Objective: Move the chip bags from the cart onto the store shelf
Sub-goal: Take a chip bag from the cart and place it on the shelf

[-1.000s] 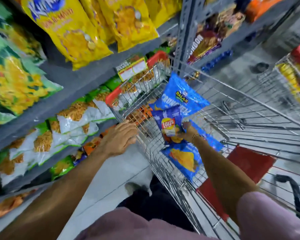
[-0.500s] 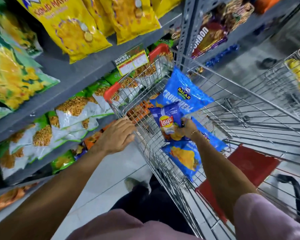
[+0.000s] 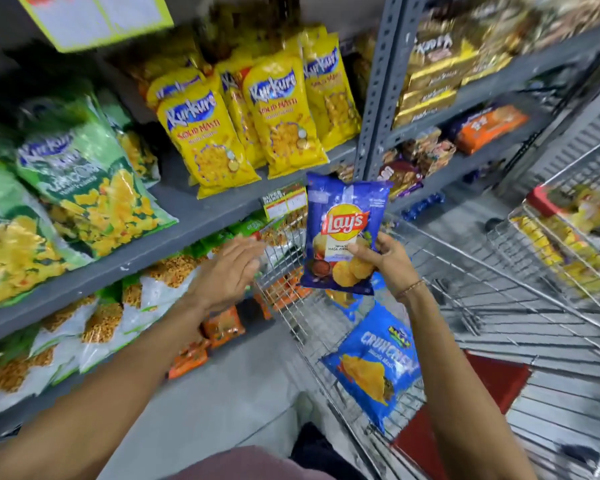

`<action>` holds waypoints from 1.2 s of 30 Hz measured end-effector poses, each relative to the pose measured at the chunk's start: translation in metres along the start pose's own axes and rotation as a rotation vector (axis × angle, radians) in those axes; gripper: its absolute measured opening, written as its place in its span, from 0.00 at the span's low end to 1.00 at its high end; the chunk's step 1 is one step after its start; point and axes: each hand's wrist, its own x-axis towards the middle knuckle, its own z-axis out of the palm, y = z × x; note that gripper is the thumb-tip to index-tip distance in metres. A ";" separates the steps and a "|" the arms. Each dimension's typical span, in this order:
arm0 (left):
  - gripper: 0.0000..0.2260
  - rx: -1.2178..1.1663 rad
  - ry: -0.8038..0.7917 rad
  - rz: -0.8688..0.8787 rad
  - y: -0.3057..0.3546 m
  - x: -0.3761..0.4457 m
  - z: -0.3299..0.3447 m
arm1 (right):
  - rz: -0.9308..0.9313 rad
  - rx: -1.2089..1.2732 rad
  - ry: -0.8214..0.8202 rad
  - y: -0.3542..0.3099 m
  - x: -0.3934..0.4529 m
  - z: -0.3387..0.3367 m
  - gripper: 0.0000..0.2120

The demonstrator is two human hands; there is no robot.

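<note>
The blue Lay's bag is up out of the cart now, held upright in the air above the cart's near-left corner, level with the grey shelf edge. Half a second ago it sat low inside the basket with the right hand on it; so the pick is done and the carry to the shelf has begun. The right hand pinches the bag's lower right edge, thumb on the front and fingers closed behind it. The left hand, which had been resting on the cart rim, has lifted off and hangs open with fingers spread, just left of the bag and not touching it; it looks set to help steady or clear a slot.

Below the bag, a larger blue Crunchex bag lies in the cart against the near wire wall, with another blue one partly hidden under the Lay's bag, so more trips remain.

To the left and far, the shelf with the yellow Kurkure bags is packed nearly to its front lip. The green Kurkure bags further left overhang their shelf edge. I judge the barest stretch of board to lie between the green and yellow bags, though motion blur makes its depth hard to read. The upright post stands just right of the bag's path, and a price tag juts from the shelf lip close behind the bag's upper left corner.
</note>
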 end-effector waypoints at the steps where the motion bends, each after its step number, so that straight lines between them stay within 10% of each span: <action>1: 0.27 -0.015 0.080 -0.025 0.000 0.005 -0.019 | -0.049 0.015 -0.014 -0.023 -0.003 0.008 0.13; 15: 0.17 0.293 0.901 -0.045 -0.035 -0.053 -0.317 | -0.638 0.160 -0.348 -0.302 -0.062 0.216 0.10; 26: 0.22 0.563 0.969 -0.505 -0.125 -0.208 -0.421 | -0.659 0.037 -0.501 -0.379 -0.052 0.414 0.12; 30: 0.27 0.596 0.868 -0.648 -0.163 -0.256 -0.420 | -0.615 0.000 -0.529 -0.381 -0.051 0.482 0.29; 33: 0.31 0.596 0.806 -0.656 -0.174 -0.263 -0.419 | -0.559 0.018 -0.528 -0.376 -0.052 0.516 0.08; 36: 0.31 0.595 0.819 -0.630 -0.179 -0.265 -0.419 | -0.517 0.067 -0.497 -0.369 -0.051 0.544 0.17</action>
